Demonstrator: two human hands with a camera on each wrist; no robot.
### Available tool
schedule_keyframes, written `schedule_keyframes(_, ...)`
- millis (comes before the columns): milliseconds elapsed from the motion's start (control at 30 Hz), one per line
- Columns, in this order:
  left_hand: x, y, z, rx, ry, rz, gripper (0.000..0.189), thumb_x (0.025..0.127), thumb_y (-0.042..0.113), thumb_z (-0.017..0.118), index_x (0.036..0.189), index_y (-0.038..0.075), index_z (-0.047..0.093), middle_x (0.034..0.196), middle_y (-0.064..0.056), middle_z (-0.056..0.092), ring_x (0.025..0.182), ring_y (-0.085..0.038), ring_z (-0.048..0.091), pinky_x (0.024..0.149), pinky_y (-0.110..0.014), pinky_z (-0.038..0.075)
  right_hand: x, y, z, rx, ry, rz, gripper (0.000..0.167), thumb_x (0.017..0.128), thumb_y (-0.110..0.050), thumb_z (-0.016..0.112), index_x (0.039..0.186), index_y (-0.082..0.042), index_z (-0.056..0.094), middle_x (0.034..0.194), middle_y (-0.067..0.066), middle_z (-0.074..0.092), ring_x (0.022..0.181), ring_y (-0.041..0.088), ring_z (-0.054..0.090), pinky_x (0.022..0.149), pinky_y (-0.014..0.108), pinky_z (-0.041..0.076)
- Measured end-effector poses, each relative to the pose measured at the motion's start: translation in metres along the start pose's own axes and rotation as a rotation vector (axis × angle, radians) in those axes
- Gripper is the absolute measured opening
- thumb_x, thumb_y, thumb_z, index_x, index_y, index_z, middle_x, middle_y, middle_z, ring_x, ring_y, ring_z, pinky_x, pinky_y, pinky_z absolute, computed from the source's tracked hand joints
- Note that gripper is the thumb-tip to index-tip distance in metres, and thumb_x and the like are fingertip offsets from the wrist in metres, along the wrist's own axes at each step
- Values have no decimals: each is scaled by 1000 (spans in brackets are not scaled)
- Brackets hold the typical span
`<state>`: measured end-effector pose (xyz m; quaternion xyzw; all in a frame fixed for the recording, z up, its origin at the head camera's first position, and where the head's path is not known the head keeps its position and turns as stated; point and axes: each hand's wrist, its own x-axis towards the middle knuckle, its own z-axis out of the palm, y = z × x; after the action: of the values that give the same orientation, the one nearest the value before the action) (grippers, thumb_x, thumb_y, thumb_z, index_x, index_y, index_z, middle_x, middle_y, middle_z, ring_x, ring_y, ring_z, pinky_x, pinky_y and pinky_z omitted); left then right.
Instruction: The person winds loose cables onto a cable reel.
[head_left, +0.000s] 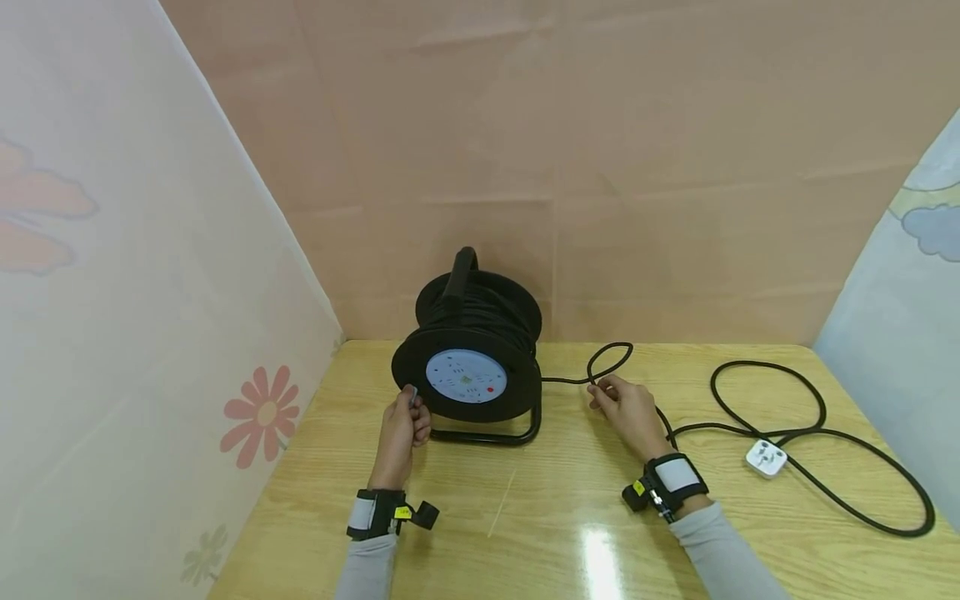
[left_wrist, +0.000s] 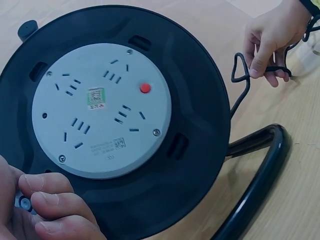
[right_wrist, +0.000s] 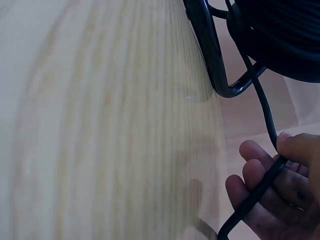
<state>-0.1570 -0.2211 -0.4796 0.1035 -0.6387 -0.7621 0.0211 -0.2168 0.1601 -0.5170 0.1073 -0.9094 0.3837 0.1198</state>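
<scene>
A black cable reel (head_left: 465,350) with a round grey socket face (head_left: 450,367) and a red button (left_wrist: 145,88) stands on the table. At the lower left of its front disc, my left hand (head_left: 403,423) has its fingers curled round a small grey winding knob (left_wrist: 25,203), mostly hidden by the fingers in the left wrist view. To the right of the reel, my right hand (head_left: 626,410) pinches the black cable (right_wrist: 265,110) between thumb and fingers. From there the cable runs to the reel on one side and loops back in a small bend beyond the fingertips.
Loose cable loops (head_left: 821,408) lie on the right of the wooden table (head_left: 555,500), with a white plug (head_left: 766,459) among them. The reel's tubular stand (head_left: 487,438) rests on the tabletop. A brown backdrop (head_left: 637,208) rises behind, with patterned sheets on both sides.
</scene>
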Motion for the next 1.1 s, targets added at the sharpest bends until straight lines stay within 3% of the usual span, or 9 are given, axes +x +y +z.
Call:
schedule_keyframes(500,2,16,-3,-10,5,24,37,115,37,38,89,12,45,61,6,40,50,-8,37,48,-21,27,1,-6,0,6,-88,55,25,113,-21,54,116,0,67,87,8,76,74,19,67,61,27,48)
schedule_keyframes(700,1,18,-1,-24,-6,28,37,115,37,38,88,11,44,61,6,40,50,-8,37,48,-21,26,0,-7,4,-2,-122,109,24,115,-24,48,118,-3,60,85,7,68,69,16,59,59,28,44)
schedule_keyframes(900,-2,22,-1,-7,-13,34,37,115,38,38,91,11,44,63,5,41,52,-8,38,48,-21,28,-3,-5,8,-33,-104,104,27,110,-31,61,116,-6,53,76,3,64,63,14,52,58,28,40)
schedule_keyframes(1100,-1,24,-1,-12,-7,46,38,115,38,37,90,11,45,62,5,41,51,-8,38,48,-21,28,-2,-6,12,-106,-23,44,28,103,-32,73,100,-9,56,74,1,61,61,14,48,57,27,36)
